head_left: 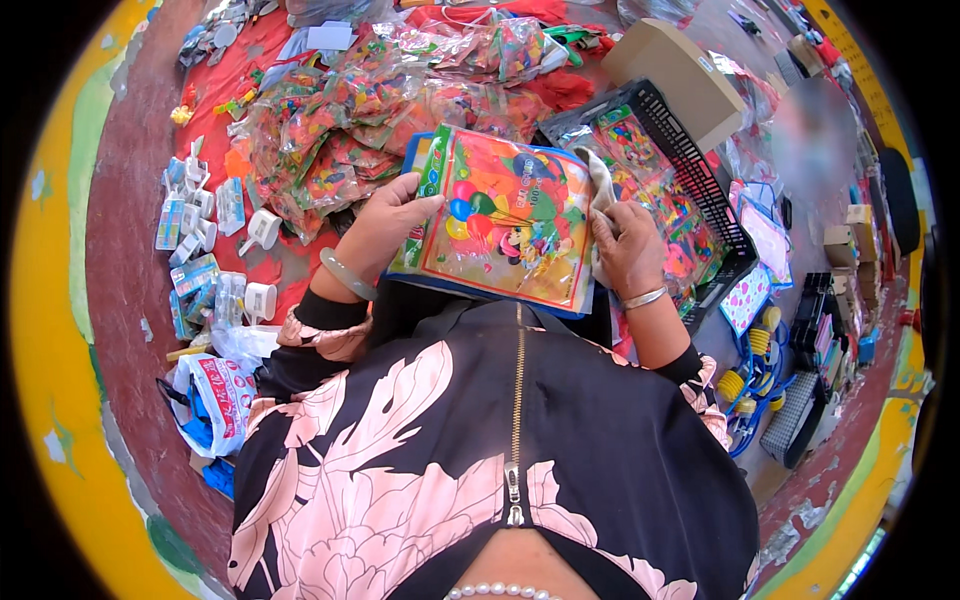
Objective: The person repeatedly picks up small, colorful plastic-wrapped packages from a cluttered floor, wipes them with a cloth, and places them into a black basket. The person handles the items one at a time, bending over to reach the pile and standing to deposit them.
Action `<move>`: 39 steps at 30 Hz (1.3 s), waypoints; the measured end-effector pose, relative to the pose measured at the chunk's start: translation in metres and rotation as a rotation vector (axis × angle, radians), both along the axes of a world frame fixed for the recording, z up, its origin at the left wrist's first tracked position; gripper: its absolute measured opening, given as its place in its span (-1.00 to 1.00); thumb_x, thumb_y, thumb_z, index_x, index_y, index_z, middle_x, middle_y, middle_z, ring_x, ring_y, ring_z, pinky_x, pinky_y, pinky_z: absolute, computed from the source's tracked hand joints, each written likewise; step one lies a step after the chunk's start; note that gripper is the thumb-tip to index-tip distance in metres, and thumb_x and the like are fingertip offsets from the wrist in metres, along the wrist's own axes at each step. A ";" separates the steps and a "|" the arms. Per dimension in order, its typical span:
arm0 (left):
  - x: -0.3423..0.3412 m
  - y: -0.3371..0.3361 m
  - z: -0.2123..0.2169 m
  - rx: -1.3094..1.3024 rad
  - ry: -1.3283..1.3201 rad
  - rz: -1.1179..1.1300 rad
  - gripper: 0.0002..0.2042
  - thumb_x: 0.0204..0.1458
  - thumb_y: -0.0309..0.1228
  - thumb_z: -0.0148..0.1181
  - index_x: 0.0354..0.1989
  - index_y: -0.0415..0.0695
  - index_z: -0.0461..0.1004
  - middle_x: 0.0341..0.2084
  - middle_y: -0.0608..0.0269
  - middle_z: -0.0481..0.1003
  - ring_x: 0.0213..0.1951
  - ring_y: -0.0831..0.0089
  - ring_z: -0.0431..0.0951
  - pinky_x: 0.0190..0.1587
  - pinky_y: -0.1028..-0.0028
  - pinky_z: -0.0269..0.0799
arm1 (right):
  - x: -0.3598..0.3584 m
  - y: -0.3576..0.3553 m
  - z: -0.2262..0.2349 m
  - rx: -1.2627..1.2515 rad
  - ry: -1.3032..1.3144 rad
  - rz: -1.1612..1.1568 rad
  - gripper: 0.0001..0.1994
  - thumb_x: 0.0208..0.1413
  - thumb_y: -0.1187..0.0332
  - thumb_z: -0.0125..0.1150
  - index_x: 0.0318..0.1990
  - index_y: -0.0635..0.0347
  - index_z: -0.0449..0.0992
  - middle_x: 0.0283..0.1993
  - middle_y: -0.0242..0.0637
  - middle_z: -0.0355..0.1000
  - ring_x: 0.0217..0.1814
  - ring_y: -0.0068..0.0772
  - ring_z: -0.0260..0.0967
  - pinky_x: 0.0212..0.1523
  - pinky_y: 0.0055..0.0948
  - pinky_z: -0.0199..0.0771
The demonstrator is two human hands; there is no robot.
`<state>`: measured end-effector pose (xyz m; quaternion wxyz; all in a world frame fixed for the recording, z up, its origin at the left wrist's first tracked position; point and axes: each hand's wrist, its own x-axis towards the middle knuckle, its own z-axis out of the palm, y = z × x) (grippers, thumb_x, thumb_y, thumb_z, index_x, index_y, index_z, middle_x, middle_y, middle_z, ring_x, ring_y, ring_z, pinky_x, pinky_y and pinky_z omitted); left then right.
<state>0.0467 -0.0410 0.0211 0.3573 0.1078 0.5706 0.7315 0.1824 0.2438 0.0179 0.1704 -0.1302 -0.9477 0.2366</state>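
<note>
A flat transparent bag of balloons (510,215), with a green top strip and a colourful print, is in front of me. It lies over a blue flat piece (408,262) whose edges show around it. My left hand (390,225) is closed on the bag's left edge, thumb on top and fingers underneath. My right hand (630,245) is at the bag's right side, closed on a greyish-white cloth (600,180) that hangs along that edge. Part of the cloth is hidden by the fingers.
A heap of similar balloon bags (340,140) spreads over red sheeting ahead. Right of it stands a black plastic crate (690,150) holding more bags, beside a cardboard box (675,80). White boxed gadgets (262,230) lie left; blue-yellow pumps (760,350) lie right.
</note>
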 end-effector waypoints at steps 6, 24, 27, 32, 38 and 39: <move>0.001 0.017 0.034 0.314 -0.299 0.029 -0.71 0.14 -0.50 -0.02 0.04 -0.28 0.31 -0.11 0.10 0.47 -0.11 0.39 0.53 -0.05 0.40 0.47 | 0.009 0.024 -0.012 -0.196 -0.166 -0.114 -0.78 -0.02 0.18 0.19 -0.44 0.14 0.43 -0.51 -0.14 0.41 -0.42 -0.08 0.40 -0.38 -0.25 0.36; 0.010 0.170 0.130 0.546 0.013 -0.149 -0.81 0.14 -0.51 0.02 -0.10 -0.26 0.41 -0.24 0.17 0.51 -0.24 0.42 0.54 -0.12 0.42 0.47 | -0.005 0.021 0.204 0.586 0.169 0.300 -0.48 -0.14 0.04 0.33 -0.09 0.24 0.45 -0.33 -0.06 0.45 -0.21 -0.06 0.43 -0.22 -0.30 0.45; 0.016 0.192 0.129 0.617 -0.041 -0.060 -0.89 0.10 -0.53 0.06 -0.24 -0.30 0.42 -0.40 0.22 0.49 -0.35 0.51 0.52 -0.28 0.53 0.43 | -0.020 0.006 0.207 0.675 -0.009 0.236 -0.66 -0.06 0.10 0.25 -0.30 0.23 0.51 -0.33 -0.03 0.48 -0.20 -0.07 0.45 -0.21 -0.23 0.45; 0.014 0.216 0.111 0.668 -0.103 -0.219 -0.83 0.13 -0.50 0.04 -0.15 -0.31 0.40 -0.28 0.16 0.51 -0.25 0.44 0.52 -0.09 0.46 0.41 | -0.044 0.057 0.191 0.675 -0.046 0.197 -0.80 -0.04 0.25 0.12 -0.38 0.18 0.54 -0.42 -0.02 0.48 -0.33 -0.04 0.46 -0.26 -0.21 0.46; -0.008 0.175 0.086 0.290 0.393 -0.156 -0.70 0.20 -0.40 -0.11 0.01 -0.31 0.35 -0.01 0.12 0.39 0.06 0.36 0.41 0.09 0.41 0.32 | -0.045 0.161 0.161 0.488 -0.190 0.383 -0.79 -0.07 0.30 0.08 -0.47 0.26 0.54 -0.42 -0.03 0.47 -0.39 -0.01 0.43 -0.30 -0.25 0.44; -0.024 0.159 0.072 0.157 0.721 -0.179 -0.70 0.20 -0.39 -0.11 0.01 -0.31 0.35 -0.02 0.11 0.40 0.06 0.36 0.41 0.09 0.40 0.33 | -0.044 0.176 0.149 0.323 -0.255 0.279 -0.79 -0.07 0.30 0.08 -0.46 0.25 0.55 -0.42 -0.04 0.48 -0.39 -0.02 0.42 -0.31 -0.28 0.43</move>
